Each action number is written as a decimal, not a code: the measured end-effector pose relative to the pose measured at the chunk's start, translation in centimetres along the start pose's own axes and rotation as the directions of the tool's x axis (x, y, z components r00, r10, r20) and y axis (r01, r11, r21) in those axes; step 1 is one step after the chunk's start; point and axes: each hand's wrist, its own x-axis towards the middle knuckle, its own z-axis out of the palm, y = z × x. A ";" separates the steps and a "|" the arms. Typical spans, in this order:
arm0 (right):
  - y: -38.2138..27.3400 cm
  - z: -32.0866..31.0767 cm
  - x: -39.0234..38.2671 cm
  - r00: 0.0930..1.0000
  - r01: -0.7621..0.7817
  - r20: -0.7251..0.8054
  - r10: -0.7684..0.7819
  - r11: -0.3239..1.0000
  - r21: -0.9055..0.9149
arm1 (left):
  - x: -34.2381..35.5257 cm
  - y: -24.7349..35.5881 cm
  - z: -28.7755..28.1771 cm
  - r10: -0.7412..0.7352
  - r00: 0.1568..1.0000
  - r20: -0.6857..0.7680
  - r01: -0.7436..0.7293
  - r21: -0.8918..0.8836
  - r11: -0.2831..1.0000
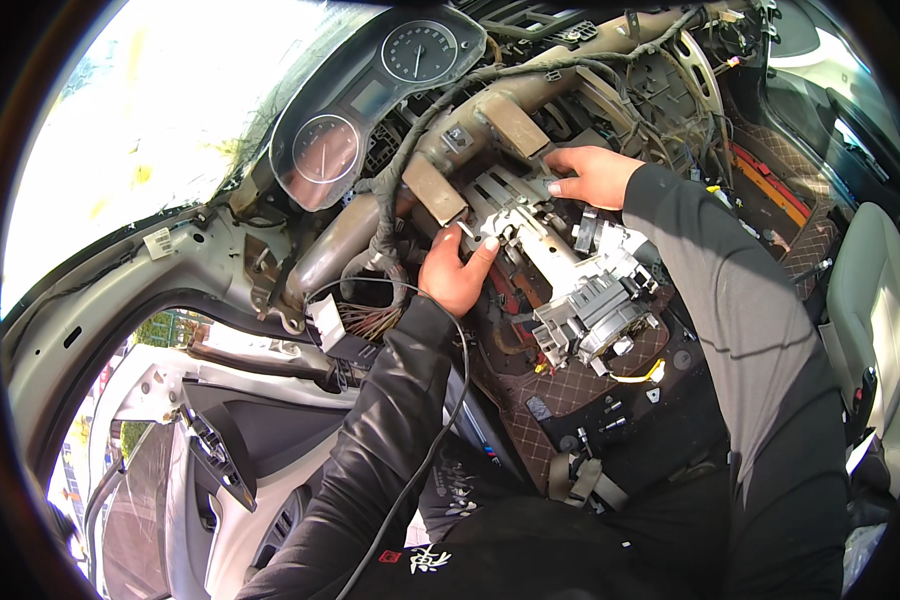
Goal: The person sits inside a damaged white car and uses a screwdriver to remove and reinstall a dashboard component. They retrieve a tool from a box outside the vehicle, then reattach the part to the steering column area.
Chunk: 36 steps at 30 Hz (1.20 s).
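A bare steering column (540, 247) slants down from beneath the metal dashboard crossbeam (345, 240). My left hand (454, 273) grips its left side near the upper bracket, thumb toward the column's metal and the other fingers partly hidden. On the opposite side my right hand (592, 176) holds the column's upper end, its fingertips partly out of sight behind the bracket. At the column's lower end sits a grey switch housing (600, 312). Two box-shaped brackets, a left one (434, 192) and a right one (518, 124), stick out from the beam just above my hands.
The instrument cluster (370, 97) lies at the upper left, with a thick wiring harness (402, 165) along the beam. A thin black cable (448, 430) crosses my left sleeve. Sockets (615, 410) lie on the floor mat. An open door (240, 440) is at left, a seat (865, 290) at right.
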 end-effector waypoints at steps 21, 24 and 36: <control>1.7 0.5 1.1 0.998 0.052 0.020 -0.051 0.996 -0.067 | 0.2 4.1 -1.4 -0.083 0.995 0.050 0.079 0.072 0.994; 2.0 0.6 1.3 0.998 0.058 0.002 -0.058 0.997 -0.041 | 0.1 4.2 -1.2 -0.115 0.993 0.033 0.111 0.112 0.987; 2.1 0.3 1.4 0.997 0.044 0.064 -0.044 0.999 -0.010 | 0.4 3.0 -1.8 -0.112 0.985 0.133 0.094 0.132 0.987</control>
